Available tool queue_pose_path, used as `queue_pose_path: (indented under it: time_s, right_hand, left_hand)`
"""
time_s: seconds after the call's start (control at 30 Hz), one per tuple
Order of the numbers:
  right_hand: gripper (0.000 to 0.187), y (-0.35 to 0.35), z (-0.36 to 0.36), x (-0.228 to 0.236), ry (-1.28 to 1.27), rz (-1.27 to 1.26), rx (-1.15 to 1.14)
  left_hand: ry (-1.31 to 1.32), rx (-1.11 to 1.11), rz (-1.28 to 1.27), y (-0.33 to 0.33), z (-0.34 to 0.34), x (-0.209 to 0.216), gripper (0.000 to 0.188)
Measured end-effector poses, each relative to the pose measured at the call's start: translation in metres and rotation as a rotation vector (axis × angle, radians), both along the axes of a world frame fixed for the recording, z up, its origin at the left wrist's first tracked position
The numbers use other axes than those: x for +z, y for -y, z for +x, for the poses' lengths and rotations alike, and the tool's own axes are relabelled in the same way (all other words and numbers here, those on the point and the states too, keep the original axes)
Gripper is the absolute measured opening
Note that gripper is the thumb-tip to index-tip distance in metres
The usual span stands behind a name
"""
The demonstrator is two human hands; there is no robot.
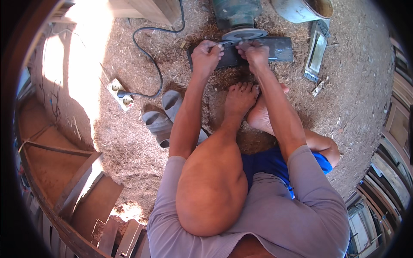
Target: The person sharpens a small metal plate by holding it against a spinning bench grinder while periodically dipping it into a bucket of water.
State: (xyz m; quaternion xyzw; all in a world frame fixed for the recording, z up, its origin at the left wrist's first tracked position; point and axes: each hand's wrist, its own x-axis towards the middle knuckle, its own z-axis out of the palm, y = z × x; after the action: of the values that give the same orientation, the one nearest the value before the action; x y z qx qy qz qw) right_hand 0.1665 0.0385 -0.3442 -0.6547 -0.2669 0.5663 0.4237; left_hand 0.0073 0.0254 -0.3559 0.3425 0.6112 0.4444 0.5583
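Observation:
My left hand (207, 57) is closed in a pinch on one end of a thin metal piece (226, 42); its exact kind is too small to make out. Facing it, my right hand (254, 54) is closed on the other end, fingertips partly hiding it. The piece lies along the near edge of a flat grey grinding wheel (244, 34), seemingly touching it. A green motor (236, 12) carries the wheel. Beneath both hands, a dark flat board (279, 48) rests on the ground.
A black cable (148, 55) runs to a white socket strip (120, 94) at the left. Grey sandals (157, 122) lie beside my leg. A whitish bucket (297, 9) and a metal tool-like bar (315, 53) are at the far right. Wooden pieces (99, 206) line the lower left.

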Motion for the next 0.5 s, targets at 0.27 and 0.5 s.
queue_pose_path:
  time_s: [0.27,0.5]
  right_hand:
    - [0.009,0.0,0.005,-0.003,-0.034,-0.011,-0.027]
    - [0.008,0.002,0.009,-0.003,-0.065,-0.02,-0.063]
  left_hand:
    - [-0.057,-0.006,-0.012,-0.002,0.006,0.0,0.012]
    - [-0.083,-0.018,0.015,-0.003,0.012,-0.002,0.013]
